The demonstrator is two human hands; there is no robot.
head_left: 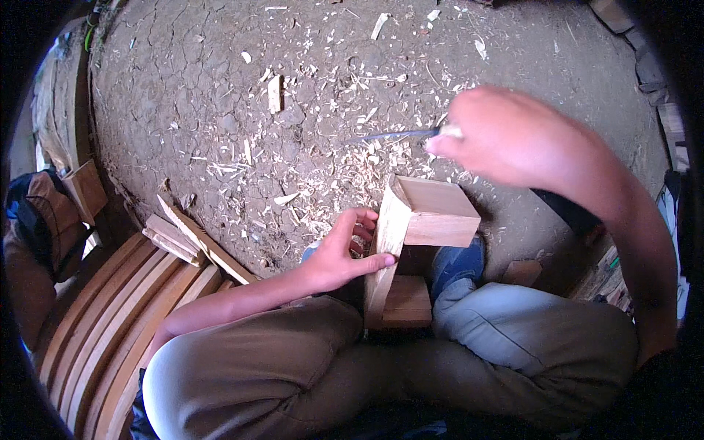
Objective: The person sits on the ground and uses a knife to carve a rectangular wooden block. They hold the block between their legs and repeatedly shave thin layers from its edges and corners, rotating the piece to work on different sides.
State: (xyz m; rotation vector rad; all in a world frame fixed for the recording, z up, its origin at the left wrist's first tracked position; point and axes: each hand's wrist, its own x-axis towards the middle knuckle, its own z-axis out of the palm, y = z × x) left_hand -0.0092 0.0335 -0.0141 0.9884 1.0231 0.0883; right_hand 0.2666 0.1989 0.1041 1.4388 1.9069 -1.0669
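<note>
My left hand (334, 257) grips a narrow pale wooden board (391, 224) between its thumb and fingers. The board leans a little off upright between my legs, its upper part beside a squared wooden block (444, 220). Whether board and block are joined, I cannot tell. Below, a second wooden block (407, 299) sits by the board's lower end. Up and to the right, my right hand (502, 136) is closed round the light-coloured handle of a knife (392, 136). Its thin dark blade points left above the board, apart from it and smeared by motion.
Wood shavings and chips (352, 165) litter the earth floor (198, 81). Several curved wooden boards (117, 315) lie at my left, with loose offcuts (172, 238) at their far end. My blue shoe (460, 264) stands right of the blocks. Wood pieces line the right edge.
</note>
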